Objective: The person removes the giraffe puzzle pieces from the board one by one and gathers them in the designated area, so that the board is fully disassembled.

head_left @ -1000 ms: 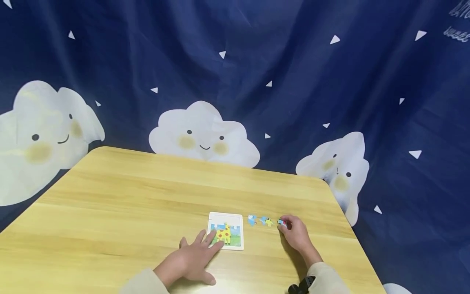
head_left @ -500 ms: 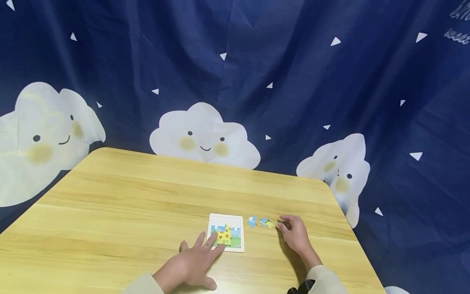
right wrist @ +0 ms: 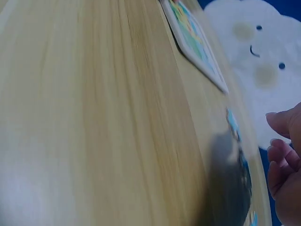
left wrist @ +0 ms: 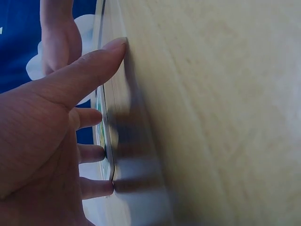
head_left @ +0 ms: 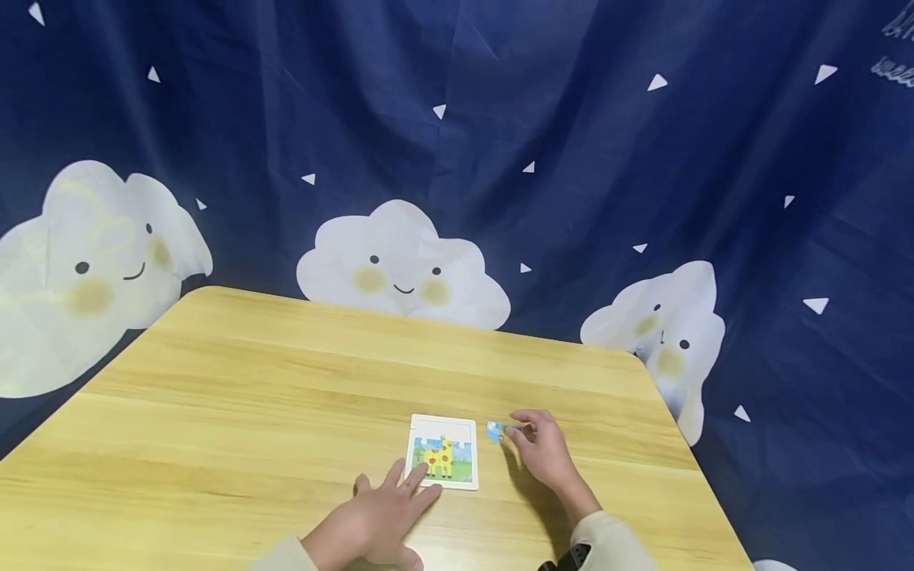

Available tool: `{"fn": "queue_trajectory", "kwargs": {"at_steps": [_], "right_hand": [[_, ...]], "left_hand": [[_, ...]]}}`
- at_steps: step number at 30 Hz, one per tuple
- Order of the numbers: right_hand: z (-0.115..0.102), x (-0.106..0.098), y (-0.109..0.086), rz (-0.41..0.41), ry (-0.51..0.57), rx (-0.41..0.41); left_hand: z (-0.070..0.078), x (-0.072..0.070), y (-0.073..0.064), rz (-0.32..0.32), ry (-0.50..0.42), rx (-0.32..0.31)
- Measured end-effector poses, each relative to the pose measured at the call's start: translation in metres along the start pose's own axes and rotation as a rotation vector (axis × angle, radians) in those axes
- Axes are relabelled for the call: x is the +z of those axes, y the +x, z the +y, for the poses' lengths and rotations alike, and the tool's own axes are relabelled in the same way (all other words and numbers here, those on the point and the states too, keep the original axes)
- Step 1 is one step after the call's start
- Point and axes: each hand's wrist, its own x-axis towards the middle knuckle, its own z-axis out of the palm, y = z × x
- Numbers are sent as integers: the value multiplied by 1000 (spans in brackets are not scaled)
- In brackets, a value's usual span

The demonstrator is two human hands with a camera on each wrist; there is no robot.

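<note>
My left hand (head_left: 385,511) is spread flat, its fingertips on the lower left edge of a white-framed jigsaw puzzle (head_left: 457,416) showing a yellow giraffe. In the left wrist view, the left fingers (left wrist: 91,153) touch the frame's rim while the thumb extends across the tabletop. My right hand (head_left: 550,452) is over the loose puzzle pieces, to the right of the frame. A gap shows between its thumb and loosely bent fingers in the right wrist view, with nothing held. A blue puzzle piece (head_left: 494,431) lies left of it; the hand partly hides another piece (right wrist: 243,162).
All of this sits on a wooden table (head_left: 286,381). A third small piece (right wrist: 254,219) lies farther along the row in the right wrist view. Behind the table's far edge hangs a dark blue curtain (head_left: 385,95) with smiling clouds.
My right hand has moved left from the rightmost puzzle piece to the middle one, closer to the frame. The left hand stays at the frame's lower left.
</note>
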Motion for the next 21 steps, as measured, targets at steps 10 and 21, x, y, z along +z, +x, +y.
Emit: {"fn": "queue_trajectory", "kwargs": {"at_steps": [10,21], "right_hand": [[-27,28,5,-70,-11,-106],[-50,51,8,-216,-11,-151]], "left_hand": [[1,1,0,-5,13,12],[0,-1,0,-9,24,3]]}}
